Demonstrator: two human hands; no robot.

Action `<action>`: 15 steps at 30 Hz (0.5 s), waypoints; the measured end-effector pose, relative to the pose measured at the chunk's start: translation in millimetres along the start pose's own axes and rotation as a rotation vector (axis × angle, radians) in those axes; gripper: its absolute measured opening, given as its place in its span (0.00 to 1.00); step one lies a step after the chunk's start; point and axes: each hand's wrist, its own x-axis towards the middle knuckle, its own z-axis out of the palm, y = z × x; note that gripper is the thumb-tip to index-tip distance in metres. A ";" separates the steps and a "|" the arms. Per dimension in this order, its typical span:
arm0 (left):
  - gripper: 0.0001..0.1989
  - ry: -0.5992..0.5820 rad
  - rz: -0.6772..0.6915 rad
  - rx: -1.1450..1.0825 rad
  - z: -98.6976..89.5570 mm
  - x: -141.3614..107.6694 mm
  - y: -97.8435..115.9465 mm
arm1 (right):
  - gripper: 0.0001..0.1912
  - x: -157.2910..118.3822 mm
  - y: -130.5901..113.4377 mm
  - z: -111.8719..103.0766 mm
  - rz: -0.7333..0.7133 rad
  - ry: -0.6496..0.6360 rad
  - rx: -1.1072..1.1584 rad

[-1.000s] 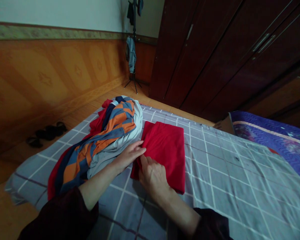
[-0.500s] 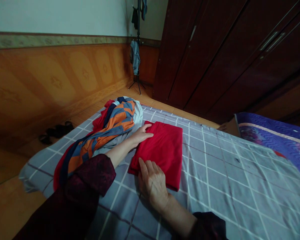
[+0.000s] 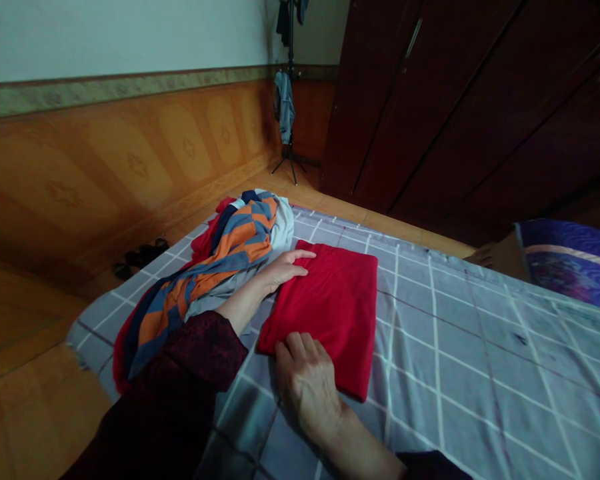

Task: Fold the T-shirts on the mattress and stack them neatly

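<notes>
A red cloth point(image 3: 337, 300) is lying folded into a flat, roughly 4-sided bundle on a bed point(image 3: 420, 380), in front of the person and just to the right of a pile of clothes point(image 3: 220, 257). Both hands are touching it along its left side. The left hand point(image 3: 283, 269) is resting on the far left corner, its thumb and forefinger spreading apart on top of the fabric; the fingers are looking open rather than gripping. The right hand point(image 3: 310, 383) is pressing at the near left corner, back of the hand facing up, with the fingers curling toward the cloth. Their tips are partly hiding, so I cannot tell whether they are pinching the edge.

The left forearm, in a dark sleeve point(image 3: 215, 350), is passing in front of the pile, where orange-and-blue checked, red, navy and pale gray fabrics are bunching together. The gray sheet with white lines is wrinkling on the right side of the bed.

Beyond the bed, a coat stand point(image 3: 291, 47) is standing in the corner with garments hanging from it, beside a dark wardrobe point(image 3: 430, 127). Dark shoes point(image 3: 145, 255) are sitting on the floor at left, and a purple blanket point(image 3: 575, 267) is showing at right.
</notes>
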 end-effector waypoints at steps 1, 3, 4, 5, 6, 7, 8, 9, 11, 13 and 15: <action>0.27 0.001 -0.001 -0.008 -0.3 2.2 -0.2 | 0.08 0.0 0.3 0.4 -0.002 0.001 -0.004; 0.28 0.002 -0.001 -0.038 1.3 8.0 0.8 | 0.09 -0.3 1.1 1.3 -0.008 -0.005 -0.004; 0.29 -0.003 -0.001 -0.058 2.9 11.1 1.8 | 0.10 -0.7 1.6 1.9 -0.008 -0.008 -0.001; 0.29 -0.009 0.003 -0.074 4.8 13.8 3.1 | 0.10 -0.9 2.1 2.5 -0.008 -0.011 0.005; 0.30 -0.012 0.015 -0.079 6.7 16.2 4.3 | 0.10 -1.2 2.7 3.0 -0.009 -0.015 0.015; 0.31 -0.010 0.035 -0.068 8.4 18.3 5.3 | 0.10 -1.3 3.4 3.6 -0.010 -0.015 0.025; 0.31 -0.002 0.063 -0.044 9.6 20.1 5.7 | 0.11 -1.4 4.2 4.3 -0.012 -0.015 0.036; 0.32 0.015 0.092 -0.010 10.2 21.8 5.7 | 0.11 -1.4 5.0 4.9 -0.012 -0.013 0.046; 0.32 0.090 0.141 0.105 9.7 25.0 4.4 | 0.11 -1.5 6.4 6.2 -0.009 -0.003 0.058; 0.33 0.185 0.160 0.209 8.3 27.7 3.4 | 0.10 -1.6 7.4 7.7 0.003 0.019 0.061; 0.34 0.291 0.193 0.351 8.7 28.1 4.5 | 0.11 -1.8 7.9 9.2 0.002 0.053 0.061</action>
